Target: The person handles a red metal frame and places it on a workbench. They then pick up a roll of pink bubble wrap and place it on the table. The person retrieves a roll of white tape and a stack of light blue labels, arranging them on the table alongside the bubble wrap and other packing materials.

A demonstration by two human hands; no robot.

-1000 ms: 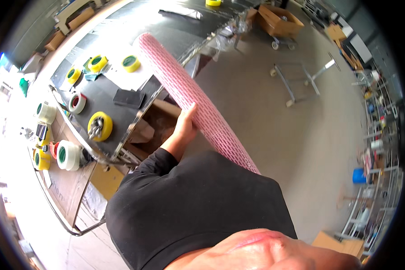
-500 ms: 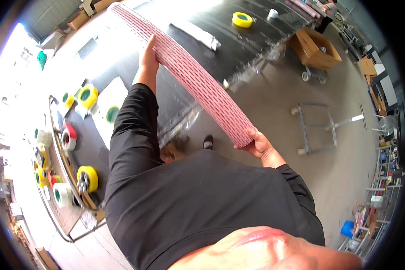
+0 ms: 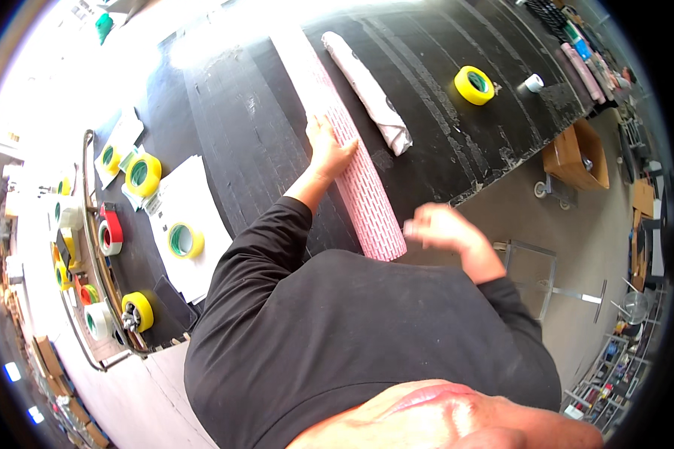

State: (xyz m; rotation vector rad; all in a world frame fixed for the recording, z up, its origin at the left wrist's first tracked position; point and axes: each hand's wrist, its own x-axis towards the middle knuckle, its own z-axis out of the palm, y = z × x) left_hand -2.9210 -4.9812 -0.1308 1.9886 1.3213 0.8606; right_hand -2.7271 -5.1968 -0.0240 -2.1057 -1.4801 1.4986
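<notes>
1. Pink roll (image 3: pixel 371 206): long tube, surface patterned with rows of short dashes; under left hand (image 3: pixel 326 152), lengthwise over black tabletop (image 3: pixel 251 135), scuffed and streaked.
2. Left grip: partly open, thumb spread away from fingers, laid across roll and touching.
3. Right hand (image 3: pixel 449 228): blurred, just beside roll's near end; cannot tell how far open, or whether touching.
4. Right of left hand: white wrapped roll (image 3: pixel 368 93), creased; farther right, yellow tape ring (image 3: pixel 468 88).
5. Beyond right hand: open cardboard carton (image 3: pixel 563 159) on wheels; contents small, unclear.
</notes>
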